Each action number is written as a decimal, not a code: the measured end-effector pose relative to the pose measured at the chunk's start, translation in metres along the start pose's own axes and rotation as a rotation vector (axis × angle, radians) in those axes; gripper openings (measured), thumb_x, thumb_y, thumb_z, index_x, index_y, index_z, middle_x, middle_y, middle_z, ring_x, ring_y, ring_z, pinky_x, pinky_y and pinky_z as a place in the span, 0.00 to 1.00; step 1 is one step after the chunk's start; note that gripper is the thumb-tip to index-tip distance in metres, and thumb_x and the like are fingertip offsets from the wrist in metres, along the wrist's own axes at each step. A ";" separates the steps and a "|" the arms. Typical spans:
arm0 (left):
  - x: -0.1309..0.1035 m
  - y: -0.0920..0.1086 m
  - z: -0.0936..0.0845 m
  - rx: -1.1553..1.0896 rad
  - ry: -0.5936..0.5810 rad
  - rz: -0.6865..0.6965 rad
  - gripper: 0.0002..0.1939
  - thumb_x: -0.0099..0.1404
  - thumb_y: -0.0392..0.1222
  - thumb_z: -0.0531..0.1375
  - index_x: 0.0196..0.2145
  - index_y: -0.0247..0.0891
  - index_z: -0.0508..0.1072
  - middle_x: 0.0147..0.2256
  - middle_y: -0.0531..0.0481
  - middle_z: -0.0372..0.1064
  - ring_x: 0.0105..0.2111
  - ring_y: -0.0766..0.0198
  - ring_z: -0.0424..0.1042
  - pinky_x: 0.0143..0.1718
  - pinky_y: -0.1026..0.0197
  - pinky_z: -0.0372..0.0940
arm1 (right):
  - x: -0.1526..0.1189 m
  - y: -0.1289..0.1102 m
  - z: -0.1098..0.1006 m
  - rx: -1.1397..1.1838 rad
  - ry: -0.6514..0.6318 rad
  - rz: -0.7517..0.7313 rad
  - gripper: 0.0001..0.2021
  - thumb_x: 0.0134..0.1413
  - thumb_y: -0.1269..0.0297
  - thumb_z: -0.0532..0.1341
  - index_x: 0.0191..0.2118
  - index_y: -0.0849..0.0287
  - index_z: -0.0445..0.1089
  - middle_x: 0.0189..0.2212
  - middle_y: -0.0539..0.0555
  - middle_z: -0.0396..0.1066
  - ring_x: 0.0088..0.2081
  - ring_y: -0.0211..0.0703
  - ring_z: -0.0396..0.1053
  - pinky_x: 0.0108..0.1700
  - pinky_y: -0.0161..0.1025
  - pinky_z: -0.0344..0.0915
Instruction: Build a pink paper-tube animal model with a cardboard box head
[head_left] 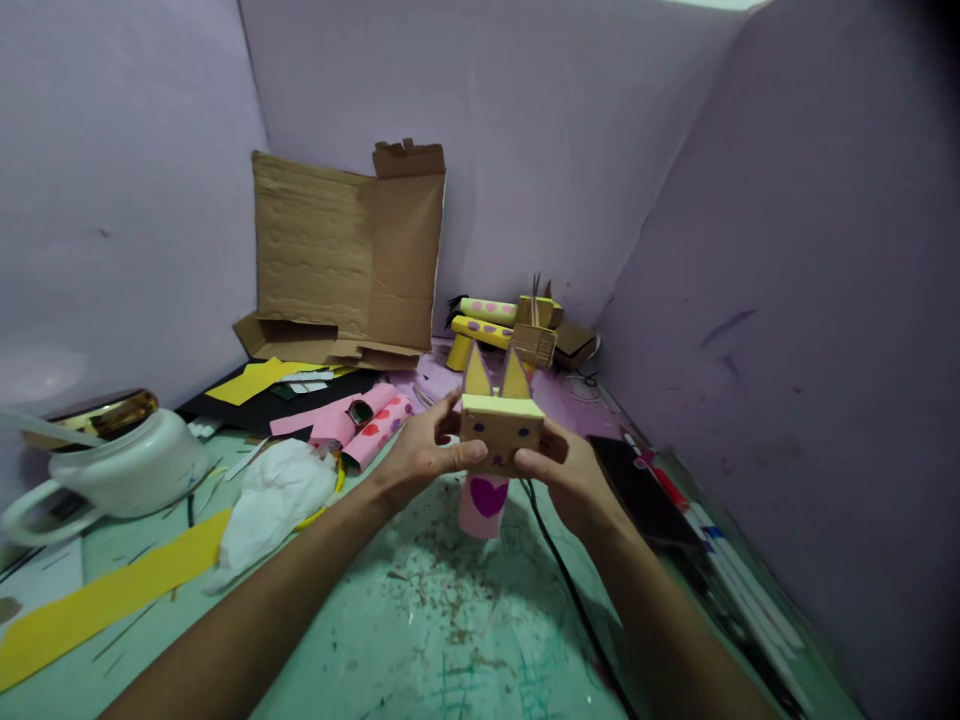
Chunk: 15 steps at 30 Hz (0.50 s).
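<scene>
A small cardboard animal head (501, 440) faces me in the middle of the head view. It has pointed yellow ears, a yellow top edge, drawn eyes and a small mouth. My left hand (431, 445) grips its left side, with the thumb on the front. On the right side my right hand (570, 468) grips it the same way; the fingers behind the head are mostly hidden. Directly below the head stands a pink paper tube (484, 508) with a purple heart. Whether head and tube are joined I cannot tell.
An open cardboard box (349, 250) leans at the back, beside yellow spotted tubes (484, 328). On the left are a white pot (131, 465), crumpled tissue (277, 500), a yellow strip (112, 600) and pink rolls (379, 430). A black cable (566, 580) and markers (742, 580) lie right.
</scene>
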<state>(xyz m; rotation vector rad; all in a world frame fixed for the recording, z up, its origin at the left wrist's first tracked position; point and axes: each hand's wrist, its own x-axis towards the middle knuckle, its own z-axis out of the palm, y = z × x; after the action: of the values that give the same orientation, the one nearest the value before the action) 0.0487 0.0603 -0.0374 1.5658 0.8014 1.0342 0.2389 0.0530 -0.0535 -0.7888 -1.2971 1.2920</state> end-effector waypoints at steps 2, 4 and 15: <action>-0.004 -0.006 0.005 0.091 0.093 -0.043 0.52 0.48 0.54 0.65 0.62 0.32 0.44 0.58 0.31 0.55 0.54 0.44 0.59 0.52 0.45 0.56 | 0.003 0.001 -0.004 0.078 0.112 -0.034 0.21 0.39 0.59 0.68 0.43 0.58 0.71 0.40 0.55 0.75 0.44 0.54 0.71 0.45 0.47 0.67; -0.011 -0.012 0.014 0.265 0.188 -0.094 0.58 0.44 0.53 0.67 0.63 0.32 0.39 0.60 0.30 0.49 0.56 0.42 0.56 0.54 0.43 0.54 | 0.006 0.001 -0.007 0.148 0.210 -0.060 0.19 0.39 0.60 0.67 0.41 0.58 0.72 0.39 0.54 0.76 0.42 0.52 0.72 0.45 0.46 0.68; -0.017 -0.027 0.055 0.916 0.359 -0.053 0.38 0.55 0.46 0.59 0.59 0.37 0.47 0.53 0.35 0.62 0.46 0.42 0.68 0.42 0.48 0.63 | 0.004 0.007 0.003 0.270 0.320 -0.009 0.18 0.37 0.61 0.70 0.39 0.58 0.71 0.37 0.54 0.76 0.40 0.47 0.73 0.45 0.43 0.69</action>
<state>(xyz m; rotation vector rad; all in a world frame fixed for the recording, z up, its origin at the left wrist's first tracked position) 0.0930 0.0296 -0.0720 2.1054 1.7217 0.9686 0.2334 0.0569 -0.0582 -0.7595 -0.8507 1.2423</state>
